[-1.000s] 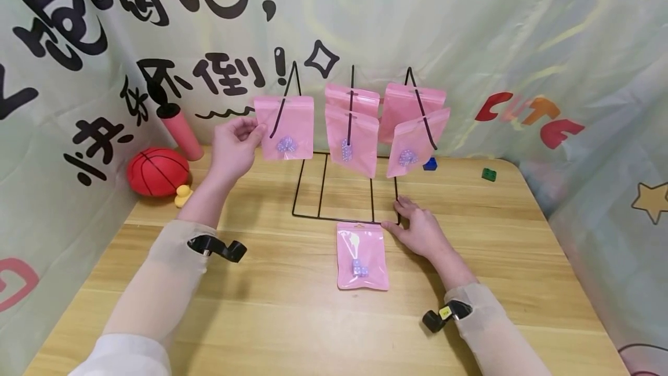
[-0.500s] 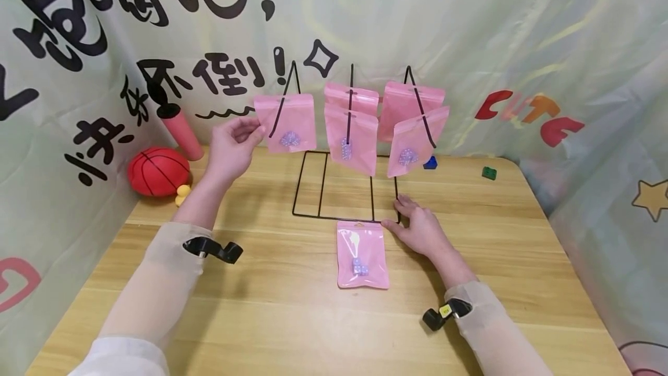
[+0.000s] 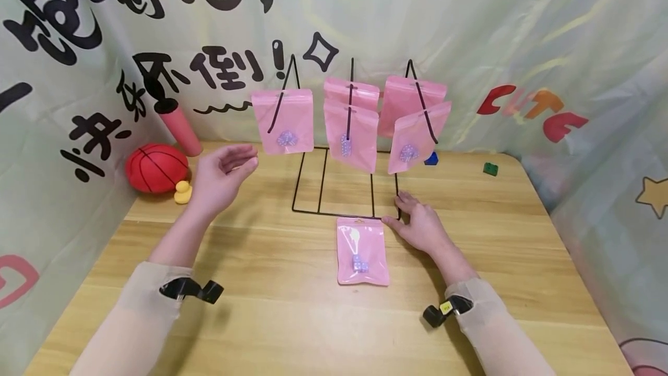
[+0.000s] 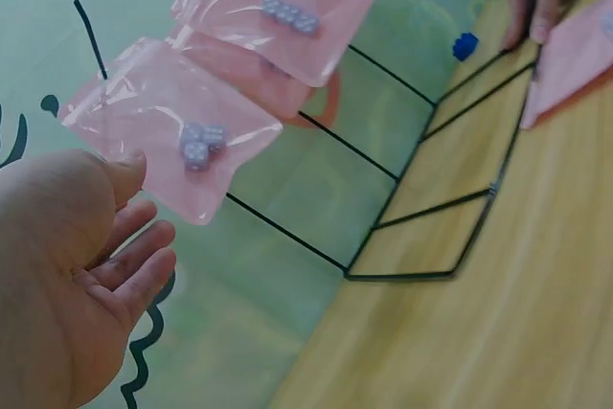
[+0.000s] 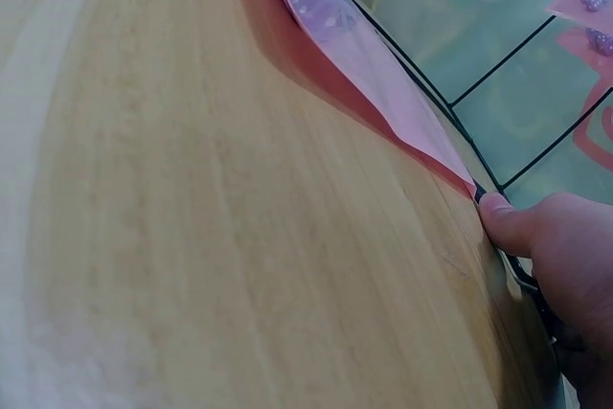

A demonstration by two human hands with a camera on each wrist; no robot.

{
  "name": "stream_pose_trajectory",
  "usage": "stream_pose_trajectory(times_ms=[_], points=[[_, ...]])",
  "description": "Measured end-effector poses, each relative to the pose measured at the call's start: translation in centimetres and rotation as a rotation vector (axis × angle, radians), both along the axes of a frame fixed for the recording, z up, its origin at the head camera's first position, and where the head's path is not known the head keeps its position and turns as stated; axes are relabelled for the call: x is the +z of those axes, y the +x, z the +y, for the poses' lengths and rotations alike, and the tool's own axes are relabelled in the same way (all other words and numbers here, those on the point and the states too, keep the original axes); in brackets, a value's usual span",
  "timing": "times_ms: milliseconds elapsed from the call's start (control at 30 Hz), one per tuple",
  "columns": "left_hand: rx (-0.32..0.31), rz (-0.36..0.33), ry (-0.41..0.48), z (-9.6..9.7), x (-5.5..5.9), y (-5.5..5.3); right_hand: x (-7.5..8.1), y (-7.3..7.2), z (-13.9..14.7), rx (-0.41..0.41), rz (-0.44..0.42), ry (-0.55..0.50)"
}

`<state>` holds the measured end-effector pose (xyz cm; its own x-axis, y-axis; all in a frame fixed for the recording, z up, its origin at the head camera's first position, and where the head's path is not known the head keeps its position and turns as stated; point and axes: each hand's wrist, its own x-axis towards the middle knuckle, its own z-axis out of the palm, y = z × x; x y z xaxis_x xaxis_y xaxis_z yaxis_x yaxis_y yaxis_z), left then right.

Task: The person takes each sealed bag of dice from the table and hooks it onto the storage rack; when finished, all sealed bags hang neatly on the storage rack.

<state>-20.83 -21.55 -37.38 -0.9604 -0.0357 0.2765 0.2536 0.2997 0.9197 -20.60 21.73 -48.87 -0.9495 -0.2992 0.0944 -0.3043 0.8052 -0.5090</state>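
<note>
My left hand point(image 3: 216, 181) is in the air left of the wire rack, fingers loosely bent and holding nothing. Close to its fingertips a pink zip bag point(image 3: 287, 118) with lilac dice hangs from the rack's left hook. In the left wrist view a gap shows between the lower fingers and this bag point(image 4: 177, 131); the thumb overlaps its edge. My right hand point(image 3: 423, 228) holds the front right corner of the black wire rack point(image 3: 344, 214), thumb at the front bar. Another pink bag with dice point(image 3: 365, 242) lies flat on the table, just before the rack.
Two pink bags hang on the middle hook, the front one point(image 3: 352, 126) with dice; two more point(image 3: 417, 138) are on the right hook. At left are a red ball point(image 3: 156, 168), a yellow duck point(image 3: 182, 192) and a pink cylinder point(image 3: 180, 126). Blue point(image 3: 431, 158) and green point(image 3: 490, 168) blocks lie behind right.
My left hand has let go of the bag on the left hook and drawn back down and left. That bag now hangs freely. The right hand stays at the rack's corner.
</note>
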Motion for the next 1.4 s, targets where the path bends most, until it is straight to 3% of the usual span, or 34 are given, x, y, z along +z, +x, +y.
stream_pose_trajectory(times_ms=[267,567,767,867,1100,1400], points=[[-0.087,-0.113,-0.056,0.6,-1.6,2.5,0.1,-0.1,0.0,-0.006,-0.008,-0.005],[-0.266,-0.329,-0.092,4.1,-6.4,4.4,0.2,-0.3,-0.1,-0.007,-0.012,-0.004],[-0.304,-0.408,-0.106,6.7,-8.6,5.1,0.1,-0.3,-0.1,-0.014,-0.019,0.001],[-0.315,-0.453,-0.047,7.9,-9.0,5.3,0.0,-0.2,-0.1,-0.02,-0.023,-0.001],[-0.401,-0.579,0.151,10.4,-9.4,5.6,-0.2,-0.2,0.0,-0.019,-0.005,-0.01],[-0.342,-0.7,0.198,12.4,-9.9,5.1,-0.3,-0.2,0.1,-0.008,0.033,-0.025]])
